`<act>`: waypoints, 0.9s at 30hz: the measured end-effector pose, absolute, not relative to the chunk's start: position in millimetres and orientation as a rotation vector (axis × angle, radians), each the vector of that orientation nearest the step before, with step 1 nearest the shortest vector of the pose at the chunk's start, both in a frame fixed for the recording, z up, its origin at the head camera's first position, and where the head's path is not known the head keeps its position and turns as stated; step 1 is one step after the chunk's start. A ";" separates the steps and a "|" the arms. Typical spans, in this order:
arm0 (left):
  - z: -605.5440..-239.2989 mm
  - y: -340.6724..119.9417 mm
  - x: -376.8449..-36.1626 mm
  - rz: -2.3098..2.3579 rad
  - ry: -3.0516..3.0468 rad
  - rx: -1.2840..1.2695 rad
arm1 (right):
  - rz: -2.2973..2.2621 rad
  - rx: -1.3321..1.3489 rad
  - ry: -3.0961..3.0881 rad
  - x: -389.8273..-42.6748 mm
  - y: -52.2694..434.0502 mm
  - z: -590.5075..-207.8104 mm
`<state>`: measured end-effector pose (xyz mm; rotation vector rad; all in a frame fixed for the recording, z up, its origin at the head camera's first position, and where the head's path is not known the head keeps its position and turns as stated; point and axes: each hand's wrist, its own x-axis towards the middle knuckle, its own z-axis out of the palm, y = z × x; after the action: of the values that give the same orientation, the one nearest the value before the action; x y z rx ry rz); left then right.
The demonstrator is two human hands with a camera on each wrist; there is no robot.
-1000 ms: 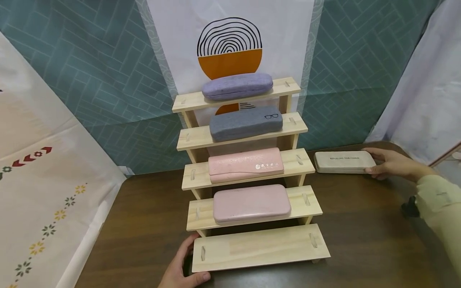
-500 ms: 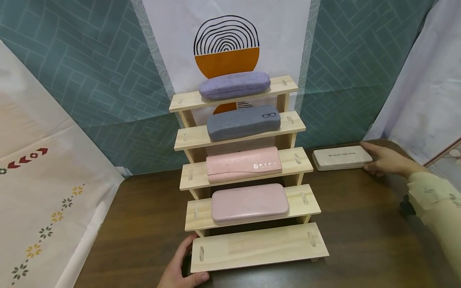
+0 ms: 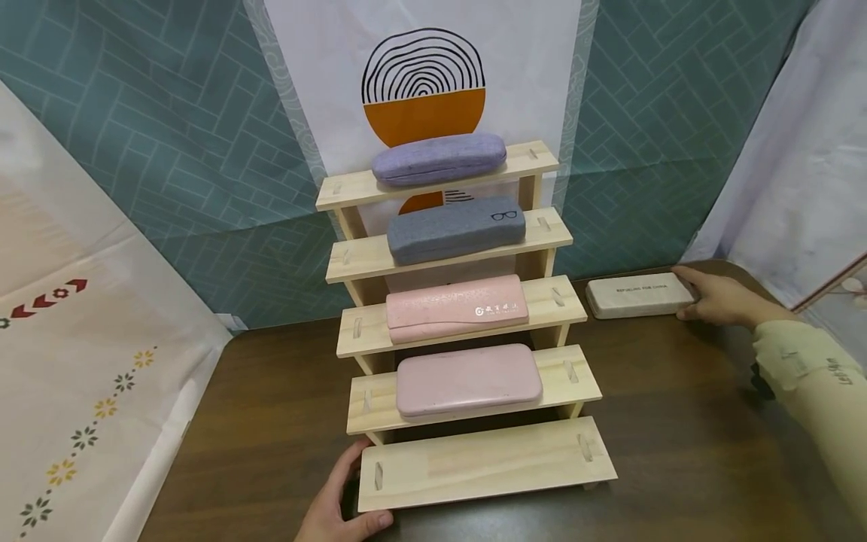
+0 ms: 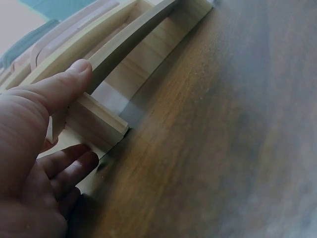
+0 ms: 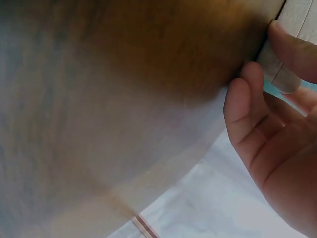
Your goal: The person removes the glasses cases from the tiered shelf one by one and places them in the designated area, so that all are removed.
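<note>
The right hand (image 3: 718, 301) is at the far right edge of the brown surface (image 3: 677, 421). It holds the right end of the beige case (image 3: 637, 295). In the right wrist view, the thumb is on 1 side of the case end and the fingers (image 5: 247, 94) curl at the other side, so it pinches the case. The case lies flat on the surface, just to the right of the wooden step rack (image 3: 460, 331), near step 3 from the top.

A second ago the case sat a little lower in the picture and the hand lay more over its end. Now the case looks a bit farther back and the fingers sit right at its end. That may be partly the head moving, as the rack shifts too. The case is not lifted yet.

The left hand (image 3: 335, 504) is at the front left corner of the rack and has not moved. Its thumb (image 4: 64, 84) lies along the bottom board and its fingers tuck in beside that end, holding the rack.

4 cases sit on the top 4 steps. The bottom step (image 3: 488, 463) has nothing on it.
</note>
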<state>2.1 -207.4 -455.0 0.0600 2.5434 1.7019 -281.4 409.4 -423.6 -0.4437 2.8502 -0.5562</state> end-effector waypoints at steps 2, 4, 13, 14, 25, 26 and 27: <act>-455.5 -208.1 2.3 1.700 2.548 0.060 | -0.599 -0.403 2.814 -280.4 408.5 -422.4; -456.1 -208.7 2.4 1.704 2.547 0.071 | -0.608 -0.392 2.806 -278.4 407.7 -421.4; -456.4 -207.7 3.0 1.724 2.524 0.056 | -0.595 -0.481 2.923 -258.8 403.7 -413.3; -456.4 -207.5 3.3 1.728 2.521 0.053 | -0.604 -0.505 2.957 -256.7 402.4 -411.8; -444.8 -208.8 0.0 1.536 2.531 0.042 | -0.986 -0.459 3.204 -196.3 356.0 -363.6; -442.2 -209.7 -1.4 1.487 2.533 0.048 | -1.026 -0.477 3.215 -189.0 349.0 -358.9; -439.6 -210.9 -3.2 1.444 2.531 0.064 | -1.068 -0.491 3.220 -182.1 341.7 -354.4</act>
<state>-3.2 -210.9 -439.6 0.0638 2.5310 1.4444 -182.1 341.7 -354.4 -0.4906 3.2196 -1.0679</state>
